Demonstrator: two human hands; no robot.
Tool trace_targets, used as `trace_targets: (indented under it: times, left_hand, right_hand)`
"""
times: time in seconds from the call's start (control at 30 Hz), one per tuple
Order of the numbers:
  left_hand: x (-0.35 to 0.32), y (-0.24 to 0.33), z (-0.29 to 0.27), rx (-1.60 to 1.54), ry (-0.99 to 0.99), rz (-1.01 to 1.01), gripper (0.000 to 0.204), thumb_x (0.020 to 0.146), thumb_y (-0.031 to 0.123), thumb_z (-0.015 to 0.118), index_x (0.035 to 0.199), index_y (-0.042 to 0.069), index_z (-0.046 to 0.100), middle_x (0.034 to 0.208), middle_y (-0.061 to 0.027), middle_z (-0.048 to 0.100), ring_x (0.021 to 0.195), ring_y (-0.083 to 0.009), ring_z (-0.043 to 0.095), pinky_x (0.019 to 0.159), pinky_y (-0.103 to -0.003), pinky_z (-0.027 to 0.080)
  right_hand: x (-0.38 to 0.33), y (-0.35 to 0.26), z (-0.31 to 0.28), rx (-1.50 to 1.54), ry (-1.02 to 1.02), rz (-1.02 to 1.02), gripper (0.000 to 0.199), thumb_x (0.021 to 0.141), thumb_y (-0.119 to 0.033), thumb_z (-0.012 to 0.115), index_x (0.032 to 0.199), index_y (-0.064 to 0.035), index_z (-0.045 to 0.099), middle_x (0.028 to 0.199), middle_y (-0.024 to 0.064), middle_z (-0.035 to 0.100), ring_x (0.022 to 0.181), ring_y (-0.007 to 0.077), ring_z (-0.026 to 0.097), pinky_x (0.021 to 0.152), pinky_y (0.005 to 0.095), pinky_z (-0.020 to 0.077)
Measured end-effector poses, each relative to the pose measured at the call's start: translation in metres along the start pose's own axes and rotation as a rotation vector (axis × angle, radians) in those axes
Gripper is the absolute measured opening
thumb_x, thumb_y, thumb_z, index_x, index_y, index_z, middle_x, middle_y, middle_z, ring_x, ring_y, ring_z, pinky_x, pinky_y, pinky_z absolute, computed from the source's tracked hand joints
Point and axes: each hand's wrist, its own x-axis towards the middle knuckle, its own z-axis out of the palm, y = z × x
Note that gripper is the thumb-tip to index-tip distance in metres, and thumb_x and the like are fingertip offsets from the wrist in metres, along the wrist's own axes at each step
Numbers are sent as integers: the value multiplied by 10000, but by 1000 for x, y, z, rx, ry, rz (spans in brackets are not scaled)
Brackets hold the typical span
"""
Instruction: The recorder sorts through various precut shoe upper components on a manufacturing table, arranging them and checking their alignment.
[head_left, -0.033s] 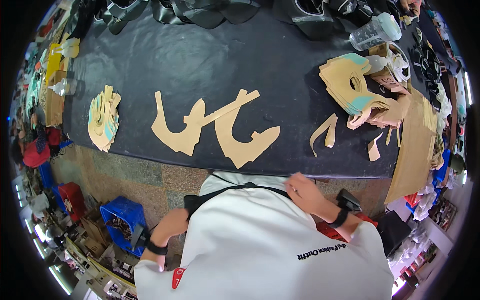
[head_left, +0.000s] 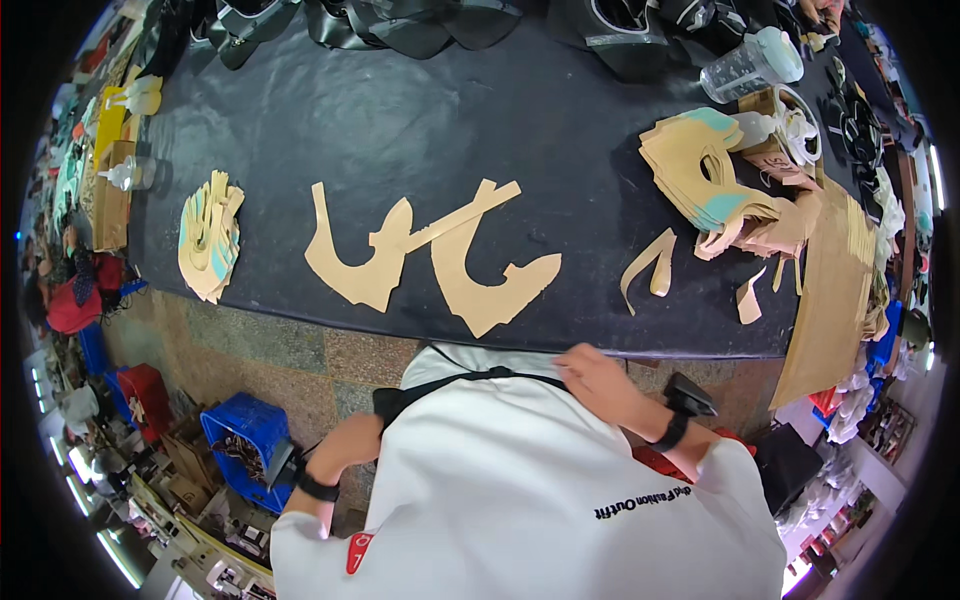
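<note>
My right hand is at the front right of my waist, just below the table edge. Its fingers are bent together beside the black cord knotted across my white shirt; what they hold, if anything, is hidden. My left hand rests against my left side, its fingers out of sight behind black cloth. Before me on the table lie two curved tan cut pieces, one on the left and one on the right, their strips crossing.
A fanned stack of tan pieces is at left; a larger stack is at right, beside cardboard. Scraps lie near it. Black parts line the far edge, with a clear jar. A blue crate stands on the floor.
My right hand has shifted slightly left along my waist. My left hand has moved a little to the right and up. The pieces on the table have stayed in place.
</note>
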Motion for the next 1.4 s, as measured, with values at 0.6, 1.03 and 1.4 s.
trace_targets:
  times: [0.6,1.03,1.4]
  left_hand:
    - [85,80,-34,-701,425,-146,356,849,246,574,650,-45,618,581,-174,596,575,-300,616,557,-391,452]
    - [53,78,-24,-760,502,-203,352,834,234,576,625,-46,612,553,-192,577,544,-319,600,540,-408,437]
    - [22,-12,4,-538,302,168,355,803,273,608,963,-44,598,1001,-261,593,928,-348,594,770,-433,450]
  right_hand:
    - [87,-28,50,272,-404,37,286,783,-288,688,826,-6,677,767,114,657,702,208,619,653,303,481]
    - [70,-11,50,401,-321,55,221,776,-235,711,825,-22,680,765,87,624,690,179,597,615,279,461]
    - [22,19,11,421,50,105,209,859,-180,599,965,-5,645,916,85,648,816,200,620,705,293,485]
